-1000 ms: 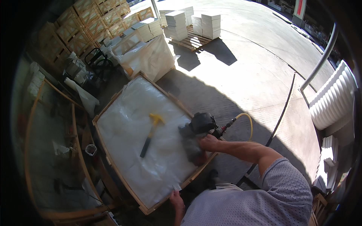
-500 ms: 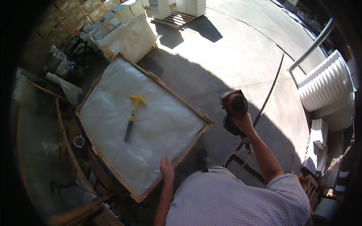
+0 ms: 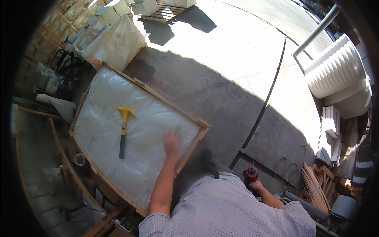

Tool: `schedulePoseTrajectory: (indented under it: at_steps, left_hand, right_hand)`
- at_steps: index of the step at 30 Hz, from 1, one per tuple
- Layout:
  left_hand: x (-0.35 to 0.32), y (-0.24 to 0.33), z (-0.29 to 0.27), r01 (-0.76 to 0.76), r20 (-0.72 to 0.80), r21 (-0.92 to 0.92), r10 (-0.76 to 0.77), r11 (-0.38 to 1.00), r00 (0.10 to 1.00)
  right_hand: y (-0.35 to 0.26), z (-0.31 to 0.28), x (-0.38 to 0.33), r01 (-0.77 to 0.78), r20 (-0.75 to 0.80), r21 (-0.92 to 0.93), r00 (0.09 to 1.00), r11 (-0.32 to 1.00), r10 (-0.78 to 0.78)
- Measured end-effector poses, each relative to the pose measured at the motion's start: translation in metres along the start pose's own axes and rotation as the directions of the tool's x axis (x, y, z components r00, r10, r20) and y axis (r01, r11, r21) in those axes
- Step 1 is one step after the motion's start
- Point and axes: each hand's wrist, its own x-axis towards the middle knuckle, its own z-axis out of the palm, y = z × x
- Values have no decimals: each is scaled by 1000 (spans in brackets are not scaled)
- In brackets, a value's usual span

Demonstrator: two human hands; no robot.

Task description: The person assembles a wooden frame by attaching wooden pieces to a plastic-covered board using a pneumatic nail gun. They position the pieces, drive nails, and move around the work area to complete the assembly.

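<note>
A wide concrete floor (image 3: 237, 71) lies half in sun, half in shadow, crossed by a long dark hose (image 3: 263, 106). On it stands a large wooden crate frame (image 3: 118, 75) filled with a white plastic-wrapped slab (image 3: 150, 130). A white sack (image 3: 116, 41) leans just beyond the frame's far corner, and a ribbed white stack (image 3: 335, 67) sits well apart at the right. A yellow-headed hammer (image 3: 123, 130) with a dark grip lies on the wrapping (left of the reaching arm, not touching it). The left hand (image 3: 171, 144) rests flat on the plastic near the frame's right rail, fingers slightly spread. The right hand (image 3: 257, 186) hangs low beside the body, fingers curled around a red and black power tool (image 3: 250, 173).
</note>
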Motion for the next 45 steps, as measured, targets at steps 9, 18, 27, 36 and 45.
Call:
schedulePoseTrajectory:
  at_steps: [9, 18, 27, 36, 45]
  left_hand:
    - [-15, -4, -5, -60, -71, 32, 62, 998, 996]
    - [-36, -19, -28, 81, 6, -346, -84, 935, 996]
    - [-14, 6, -76, 572, 558, -808, -132, 141, 820]
    - [32, 28, -54, 360, 605, -652, 172, 667, 777]
    - [118, 144, 20, -369, 642, -231, 426, 900, 638]
  right_hand:
    - [78, 95, -30, 62, 28, -12, 998, 998, -61]
    - [-11, 89, -60, 221, -317, 311, 941, 924, -119]
    - [-51, 87, -56, 442, -491, 470, 850, 764, -189]
    - [-51, 81, -119, 406, -471, 553, 873, 727, -129]
    - [-36, 78, -134, 501, -592, 627, 804, 597, -53]
